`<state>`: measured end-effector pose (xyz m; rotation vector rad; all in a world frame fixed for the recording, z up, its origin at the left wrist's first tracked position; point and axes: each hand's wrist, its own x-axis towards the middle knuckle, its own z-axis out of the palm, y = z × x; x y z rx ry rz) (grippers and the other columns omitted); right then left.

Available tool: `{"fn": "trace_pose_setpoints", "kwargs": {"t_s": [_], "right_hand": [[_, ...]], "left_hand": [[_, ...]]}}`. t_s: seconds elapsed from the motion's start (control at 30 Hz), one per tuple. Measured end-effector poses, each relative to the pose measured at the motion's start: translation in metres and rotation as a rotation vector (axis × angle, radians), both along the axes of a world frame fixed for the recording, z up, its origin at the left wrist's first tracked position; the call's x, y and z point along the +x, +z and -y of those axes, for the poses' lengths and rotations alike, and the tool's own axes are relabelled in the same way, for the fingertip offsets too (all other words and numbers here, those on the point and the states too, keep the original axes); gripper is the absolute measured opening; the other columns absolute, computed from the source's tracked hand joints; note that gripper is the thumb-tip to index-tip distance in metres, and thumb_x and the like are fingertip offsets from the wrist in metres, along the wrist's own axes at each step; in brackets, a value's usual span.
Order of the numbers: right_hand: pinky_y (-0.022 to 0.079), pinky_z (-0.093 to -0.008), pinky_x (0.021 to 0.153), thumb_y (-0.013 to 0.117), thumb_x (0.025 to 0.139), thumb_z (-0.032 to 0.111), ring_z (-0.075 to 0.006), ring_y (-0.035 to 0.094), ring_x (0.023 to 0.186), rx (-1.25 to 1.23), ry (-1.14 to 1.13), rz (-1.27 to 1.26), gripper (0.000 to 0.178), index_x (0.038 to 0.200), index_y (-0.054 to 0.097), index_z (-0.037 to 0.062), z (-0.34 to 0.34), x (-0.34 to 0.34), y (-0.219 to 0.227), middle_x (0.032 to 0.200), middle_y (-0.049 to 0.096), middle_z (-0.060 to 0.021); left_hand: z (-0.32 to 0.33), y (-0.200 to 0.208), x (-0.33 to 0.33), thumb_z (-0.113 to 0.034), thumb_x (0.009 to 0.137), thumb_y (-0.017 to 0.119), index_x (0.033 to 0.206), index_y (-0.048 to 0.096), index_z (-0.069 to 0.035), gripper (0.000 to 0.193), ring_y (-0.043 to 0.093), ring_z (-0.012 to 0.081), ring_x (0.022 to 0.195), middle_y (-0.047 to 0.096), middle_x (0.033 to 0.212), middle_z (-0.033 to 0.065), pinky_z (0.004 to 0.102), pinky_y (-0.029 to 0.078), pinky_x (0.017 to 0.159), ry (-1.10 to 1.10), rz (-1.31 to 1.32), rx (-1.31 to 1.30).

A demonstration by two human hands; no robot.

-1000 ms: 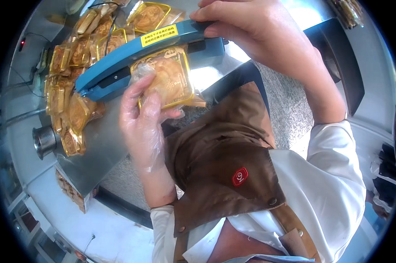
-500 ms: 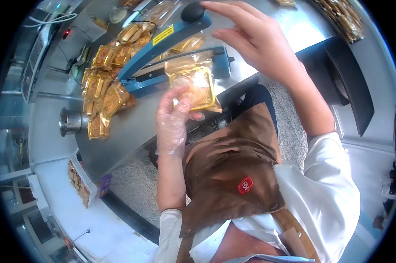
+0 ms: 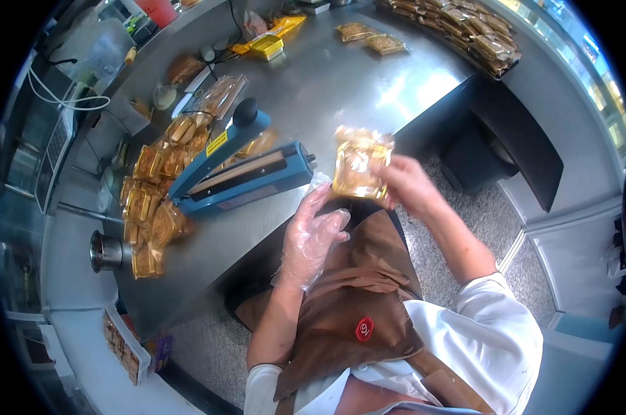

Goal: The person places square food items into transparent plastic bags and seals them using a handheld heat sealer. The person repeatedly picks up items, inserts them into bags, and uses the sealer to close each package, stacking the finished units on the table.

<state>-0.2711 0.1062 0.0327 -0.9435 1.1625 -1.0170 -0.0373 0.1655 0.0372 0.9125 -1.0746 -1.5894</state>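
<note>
My bare right hand (image 3: 411, 185) grips the lower right side of a clear bag (image 3: 358, 164) with a baked item in a yellow tray inside. The bag is tilted up at the table's front edge. Just left of it is my left hand (image 3: 309, 242), in a clear plastic glove, its fingers apart and partly curled with nothing in them. Left of both hands stands a blue hand-lever bag sealer (image 3: 254, 181), its lever arm raised. Behind and beside the sealer lies a heap of bagged baked items in yellow trays (image 3: 147, 204).
The steel table (image 3: 306, 90) carries two flat bags (image 3: 372, 40) at the back. A large pile of bagged goods (image 3: 465, 34) lies at the far right. A yellow tray (image 3: 266, 47) sits at the back, a metal cup (image 3: 106, 251) at the left edge, and a black bin (image 3: 475, 155) at right.
The bag has passed from my left hand to my right and moved rightward, away from the sealer. My right hand has left the lever knob. The view has shifted.
</note>
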Motion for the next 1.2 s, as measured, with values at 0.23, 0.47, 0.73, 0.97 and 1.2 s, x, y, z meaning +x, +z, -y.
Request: {"fn": "trace_pose_setpoints", "kwargs": {"t_s": [0.23, 0.47, 0.73, 0.97, 1.2], "right_hand": [[0.054, -0.0239, 0.054, 0.069, 0.101, 0.037, -0.014, 0.066, 0.062, 0.01, -0.223, -0.203, 0.043, 0.109, 0.067, -0.0047, 0.159, -0.139, -0.033, 0.079, 0.069, -0.01], [0.063, -0.0302, 0.069, 0.064, 0.103, 0.025, -0.0217, 0.074, 0.086, -0.188, -0.231, -0.247, 0.039, 0.121, 0.062, -0.0091, 0.243, -0.105, -0.037, 0.103, 0.069, -0.0176], [0.055, -0.0448, 0.095, 0.076, 0.086, 0.023, -0.0389, 0.069, 0.108, -0.797, 0.495, -0.919, 0.054, 0.132, 0.064, -0.0009, 0.199, 0.104, -0.013, 0.114, 0.072, -0.0224], [0.056, -0.0515, 0.086, 0.064, 0.094, 0.025, -0.044, 0.068, 0.095, -0.887, 0.356, -1.036, 0.023, 0.105, 0.069, 0.0051, 0.224, 0.139, -0.013, 0.097, 0.071, -0.0226], [0.057, -0.0471, 0.079, 0.066, 0.097, 0.015, -0.0433, 0.07, 0.093, -1.23, 0.138, -0.979, 0.019, 0.113, 0.068, 0.0056, 0.239, 0.064, 0.053, 0.099, 0.072, -0.0214]], "left_hand": [[-0.017, -0.008, 0.022, -0.013, 0.1, 0.07, 0.153, 0.042, -0.002, 0.061, 0.067, 0.0239, 0.116, 0.044, 0.155, 0.0213, 0.0335, 0.062, 0.086, 0.012, 0.15, 0.044], [-0.023, -0.014, 0.058, -0.012, 0.103, 0.065, 0.147, 0.049, -0.001, 0.048, 0.068, 0.0196, 0.11, 0.06, 0.135, 0.0146, 0.0319, 0.061, 0.085, 0.261, 0.181, 0.02], [-0.003, -0.032, 0.069, -0.006, 0.104, 0.061, 0.135, 0.057, -0.002, 0.032, 0.067, 0.0211, 0.111, 0.059, 0.133, 0.0103, 0.0315, 0.063, 0.082, 0.423, 0.192, 0.054], [0.002, -0.038, 0.071, -0.006, 0.104, 0.059, 0.133, 0.059, 0.0, 0.029, 0.067, 0.0215, 0.109, 0.059, 0.131, 0.0111, 0.0326, 0.062, 0.082, 0.419, 0.167, 0.035], [0.001, -0.036, 0.069, -0.011, 0.105, 0.06, 0.134, 0.058, 0.001, 0.031, 0.066, 0.0206, 0.111, 0.061, 0.129, 0.0117, 0.0329, 0.06, 0.087, 0.391, 0.185, 0.05]]}}
